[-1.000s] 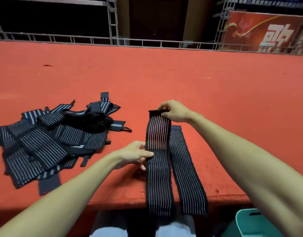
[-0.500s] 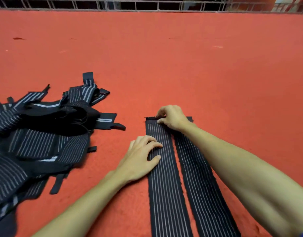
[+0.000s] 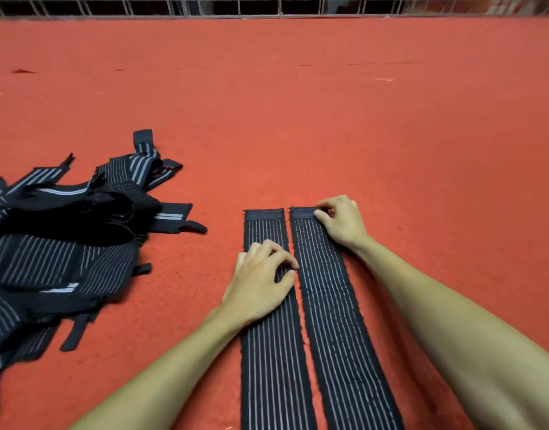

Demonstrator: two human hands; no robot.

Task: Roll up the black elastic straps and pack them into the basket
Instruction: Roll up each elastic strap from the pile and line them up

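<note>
Black, white-striped elastic lies flat in two parallel bands on the red carpeted surface (image 3: 298, 119). The left hand (image 3: 260, 280) rests palm-down, bent fingertips pressing the left strap (image 3: 273, 352). The right hand (image 3: 341, 221) pinches the far end of the right strap (image 3: 338, 321). A strap pile (image 3: 59, 259) lies to the left.

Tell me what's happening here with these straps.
A person has two black striped straps flat side by side on the red surface. The right hand pinches the far end of the right strap; the left hand rests, fingers bent, on the left strap. Neither is rolled yet. A pile of more straps lies to the left. No basket is in view.
</note>
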